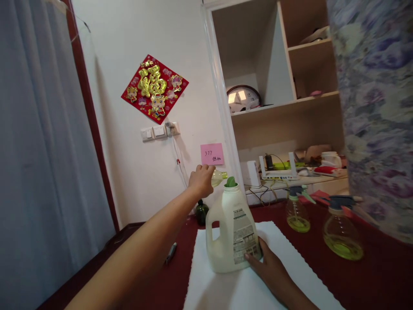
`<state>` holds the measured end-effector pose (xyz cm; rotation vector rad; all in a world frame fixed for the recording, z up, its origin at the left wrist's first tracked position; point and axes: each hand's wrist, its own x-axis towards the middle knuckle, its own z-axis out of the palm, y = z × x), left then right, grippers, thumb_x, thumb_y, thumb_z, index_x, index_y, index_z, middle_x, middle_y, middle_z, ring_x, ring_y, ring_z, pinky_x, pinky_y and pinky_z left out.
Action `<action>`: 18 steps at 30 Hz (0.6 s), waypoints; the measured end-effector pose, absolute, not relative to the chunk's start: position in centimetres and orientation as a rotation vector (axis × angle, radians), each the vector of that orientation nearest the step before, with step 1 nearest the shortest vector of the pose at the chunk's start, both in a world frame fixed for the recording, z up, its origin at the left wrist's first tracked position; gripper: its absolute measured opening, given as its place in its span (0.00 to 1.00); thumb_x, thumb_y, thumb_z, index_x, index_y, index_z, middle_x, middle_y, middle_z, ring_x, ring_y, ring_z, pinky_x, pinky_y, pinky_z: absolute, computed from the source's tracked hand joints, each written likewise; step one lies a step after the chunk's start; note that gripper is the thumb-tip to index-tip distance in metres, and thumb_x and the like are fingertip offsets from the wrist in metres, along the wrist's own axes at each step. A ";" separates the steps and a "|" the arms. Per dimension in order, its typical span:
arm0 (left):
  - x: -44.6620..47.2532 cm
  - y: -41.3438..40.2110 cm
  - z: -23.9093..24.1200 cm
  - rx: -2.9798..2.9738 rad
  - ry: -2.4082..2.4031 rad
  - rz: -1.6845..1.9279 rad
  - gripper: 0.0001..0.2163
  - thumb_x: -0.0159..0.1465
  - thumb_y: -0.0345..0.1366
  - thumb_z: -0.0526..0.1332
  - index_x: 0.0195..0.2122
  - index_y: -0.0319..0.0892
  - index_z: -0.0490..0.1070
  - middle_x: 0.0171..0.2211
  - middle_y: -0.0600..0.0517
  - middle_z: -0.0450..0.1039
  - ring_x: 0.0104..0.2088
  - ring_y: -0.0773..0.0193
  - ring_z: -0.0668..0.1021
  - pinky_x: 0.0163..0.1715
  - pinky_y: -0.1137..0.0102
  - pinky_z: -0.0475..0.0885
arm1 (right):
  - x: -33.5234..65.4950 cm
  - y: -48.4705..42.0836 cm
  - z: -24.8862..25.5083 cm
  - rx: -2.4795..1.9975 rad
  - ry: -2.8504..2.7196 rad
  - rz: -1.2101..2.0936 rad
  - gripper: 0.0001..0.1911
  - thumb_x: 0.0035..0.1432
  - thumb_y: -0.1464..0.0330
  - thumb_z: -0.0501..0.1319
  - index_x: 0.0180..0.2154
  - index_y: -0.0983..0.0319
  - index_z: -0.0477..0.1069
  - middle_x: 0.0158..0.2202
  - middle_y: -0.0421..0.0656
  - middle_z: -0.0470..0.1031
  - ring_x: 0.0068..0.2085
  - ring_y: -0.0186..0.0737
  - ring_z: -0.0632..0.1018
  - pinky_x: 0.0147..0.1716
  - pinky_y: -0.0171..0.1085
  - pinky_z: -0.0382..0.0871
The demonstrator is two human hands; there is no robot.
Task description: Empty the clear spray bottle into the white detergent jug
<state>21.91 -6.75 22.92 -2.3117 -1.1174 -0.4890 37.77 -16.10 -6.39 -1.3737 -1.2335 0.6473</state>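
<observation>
A large white plastic jug (223, 241) with a printed label stands upright on a white sheet (284, 258). A green piece (231, 182), perhaps a funnel, sits in its mouth. Up beside that mouth, my left hand (201, 180) is closed around a small clear bottle (218, 176), tipped sideways with its neck toward the green piece. The bottle holds pale yellow-green liquid; whether any flows out cannot be made out. My right hand (266, 263) grips the jug's lower right side, thumb on the label, fingers partly hidden behind it.
Two clear spray bottles (298, 217) with yellow-green liquid stand on the dark red table (148, 280) at right. A dark green bottle (201, 212) is behind the jug; a pen-like object (171, 253) lies at left. A router (279, 173) sits on the back ledge.
</observation>
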 end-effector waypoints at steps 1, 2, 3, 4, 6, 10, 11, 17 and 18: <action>22.0 -6.7 23.0 -2.304 -1.112 -0.484 0.33 0.51 0.26 0.65 0.59 0.48 0.61 0.58 0.44 0.68 0.56 0.46 0.69 0.48 0.54 0.72 | 37.8 -16.1 -6.4 -1.373 -1.236 0.649 0.33 0.58 0.56 0.60 0.62 0.58 0.57 0.57 0.47 0.76 0.56 0.48 0.77 0.55 0.42 0.68; 22.0 -6.7 23.0 -2.297 -1.107 -0.479 0.33 0.51 0.26 0.64 0.59 0.47 0.61 0.58 0.44 0.68 0.56 0.46 0.69 0.48 0.54 0.73 | 37.8 -16.1 -6.4 -1.372 -1.239 0.650 0.32 0.58 0.56 0.60 0.62 0.58 0.57 0.57 0.47 0.76 0.56 0.49 0.77 0.55 0.42 0.69; 22.0 -6.7 23.0 -2.291 -1.102 -0.475 0.33 0.51 0.26 0.64 0.59 0.47 0.61 0.57 0.44 0.68 0.56 0.46 0.69 0.48 0.53 0.73 | 37.7 -16.1 -6.3 -1.372 -1.240 0.651 0.32 0.58 0.56 0.60 0.62 0.57 0.57 0.58 0.47 0.75 0.57 0.49 0.76 0.55 0.42 0.69; 22.1 -6.8 23.1 -2.285 -1.099 -0.470 0.33 0.51 0.26 0.64 0.59 0.47 0.61 0.57 0.44 0.68 0.56 0.46 0.69 0.48 0.53 0.73 | 37.7 -16.1 -6.3 -1.373 -1.240 0.651 0.32 0.58 0.56 0.60 0.62 0.57 0.57 0.58 0.47 0.75 0.57 0.49 0.76 0.55 0.42 0.68; 22.1 -6.8 23.2 -2.275 -1.092 -0.460 0.32 0.52 0.26 0.64 0.59 0.47 0.61 0.57 0.44 0.68 0.56 0.46 0.69 0.48 0.54 0.72 | 37.7 -16.1 -6.3 -1.378 -1.237 0.648 0.33 0.58 0.56 0.60 0.62 0.57 0.56 0.59 0.47 0.74 0.57 0.49 0.76 0.56 0.43 0.68; 22.3 -7.1 23.4 -2.261 -1.084 -0.443 0.31 0.52 0.25 0.64 0.58 0.48 0.61 0.57 0.44 0.68 0.56 0.46 0.68 0.48 0.54 0.72 | 37.6 -16.3 -6.1 -1.385 -1.233 0.639 0.33 0.58 0.57 0.60 0.62 0.58 0.57 0.58 0.48 0.74 0.57 0.50 0.76 0.56 0.43 0.67; 22.3 -7.1 23.5 -2.259 -1.083 -0.442 0.31 0.53 0.25 0.64 0.58 0.48 0.61 0.56 0.45 0.68 0.56 0.47 0.68 0.48 0.54 0.72 | 37.6 -16.4 -6.0 -1.386 -1.234 0.638 0.33 0.58 0.57 0.60 0.62 0.58 0.57 0.58 0.48 0.75 0.57 0.50 0.76 0.56 0.44 0.67; 22.5 -7.2 23.7 -2.249 -1.057 -0.447 0.31 0.54 0.24 0.63 0.58 0.48 0.61 0.57 0.43 0.68 0.56 0.46 0.68 0.48 0.54 0.70 | 37.6 -16.6 -5.7 -1.388 -1.239 0.632 0.31 0.58 0.58 0.60 0.61 0.57 0.58 0.58 0.47 0.75 0.57 0.50 0.76 0.56 0.44 0.67; 22.6 -7.3 23.7 -2.248 -1.054 -0.448 0.31 0.54 0.24 0.63 0.59 0.48 0.61 0.57 0.43 0.68 0.56 0.46 0.67 0.48 0.54 0.70 | 37.6 -16.6 -5.7 -1.386 -1.239 0.628 0.31 0.58 0.58 0.60 0.61 0.57 0.58 0.58 0.47 0.75 0.57 0.50 0.76 0.56 0.44 0.67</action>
